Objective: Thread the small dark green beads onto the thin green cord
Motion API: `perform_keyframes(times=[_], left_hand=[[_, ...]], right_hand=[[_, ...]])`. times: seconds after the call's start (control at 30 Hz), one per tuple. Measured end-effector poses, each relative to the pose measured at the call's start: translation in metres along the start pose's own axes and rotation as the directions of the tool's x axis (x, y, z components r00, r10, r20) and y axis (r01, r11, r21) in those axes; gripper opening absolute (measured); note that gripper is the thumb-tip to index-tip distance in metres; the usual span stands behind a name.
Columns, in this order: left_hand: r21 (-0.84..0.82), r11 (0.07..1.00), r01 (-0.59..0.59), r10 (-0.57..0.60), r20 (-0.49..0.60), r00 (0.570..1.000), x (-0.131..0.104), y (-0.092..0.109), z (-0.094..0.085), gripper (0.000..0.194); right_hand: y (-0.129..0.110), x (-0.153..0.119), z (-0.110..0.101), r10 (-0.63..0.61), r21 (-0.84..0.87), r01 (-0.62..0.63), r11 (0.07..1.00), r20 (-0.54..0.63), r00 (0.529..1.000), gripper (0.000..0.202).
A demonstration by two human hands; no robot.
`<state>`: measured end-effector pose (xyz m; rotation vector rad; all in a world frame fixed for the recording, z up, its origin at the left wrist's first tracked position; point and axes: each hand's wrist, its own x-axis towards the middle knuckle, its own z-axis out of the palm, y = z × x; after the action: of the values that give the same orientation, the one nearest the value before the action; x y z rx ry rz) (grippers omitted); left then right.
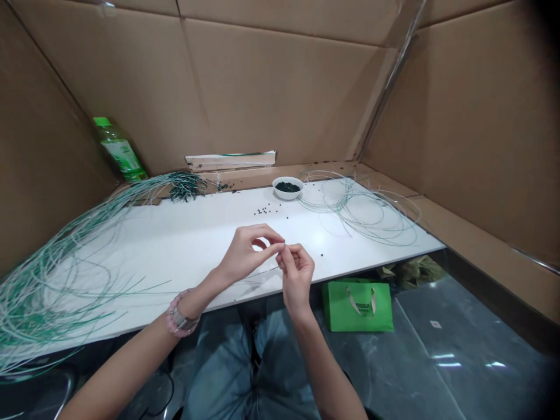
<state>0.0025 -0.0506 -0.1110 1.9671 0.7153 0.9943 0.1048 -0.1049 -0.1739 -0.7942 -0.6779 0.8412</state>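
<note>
Over the white table, my left hand (245, 248) has thumb and index finger pinched, wearing a pink bracelet (180, 315) at the wrist. Its fingertips meet those of my right hand (297, 268), whose thumb and index finger are also pinched. A tiny dark speck shows between the fingertips, too small to name. From the right hand a thin cord (258, 274) appears to run left under the left forearm. Beyond the hands, small dark beads (263, 210) lie scattered near a white bowl (287, 195) filled with more of them.
Long green and white cords (56, 262) spread over the left side, their dark bunched ends (186, 185) at the back. Loose cord coils (367, 210) lie right. A green-capped bottle (122, 153) leans against cardboard walls (284, 87). Below the table stands a green bag (359, 321).
</note>
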Motion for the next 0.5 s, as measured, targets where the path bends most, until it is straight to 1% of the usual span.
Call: perform_keyframes(times=[0.1, 0.17, 0.33, 0.5], left_hand=[[-0.019, 0.998, 0.063, -0.064, -0.021, 0.998, -0.0003, -0.0005, 0.0022, 0.012], [-0.036, 0.996, 0.082, -0.083, -0.025, 0.996, -0.0003, 0.0001, 0.0027, 0.014], [-0.062, 0.997, 0.038, -0.041, -0.063, 0.997, -0.0034, 0.0004, 0.0054, 0.012], [-0.097, 0.995, 0.001, -0.011, -0.102, 0.995, -0.0065, -0.0044, 0.0095, 0.012]], right_hand=[[-0.0007, -0.0007, 0.0003, -0.01, -0.024, 0.01, 1.0, 0.005, 1.0, 0.021], [-0.0018, -0.0015, 0.001, -0.014, -0.037, 0.015, 0.999, 0.009, 1.0, 0.021], [-0.0045, -0.0028, 0.0034, -0.021, -0.052, 0.023, 0.998, 0.03, 0.999, 0.02], [-0.0043, -0.0028, 0.0038, -0.019, -0.065, 0.021, 0.998, 0.036, 0.999, 0.02]])
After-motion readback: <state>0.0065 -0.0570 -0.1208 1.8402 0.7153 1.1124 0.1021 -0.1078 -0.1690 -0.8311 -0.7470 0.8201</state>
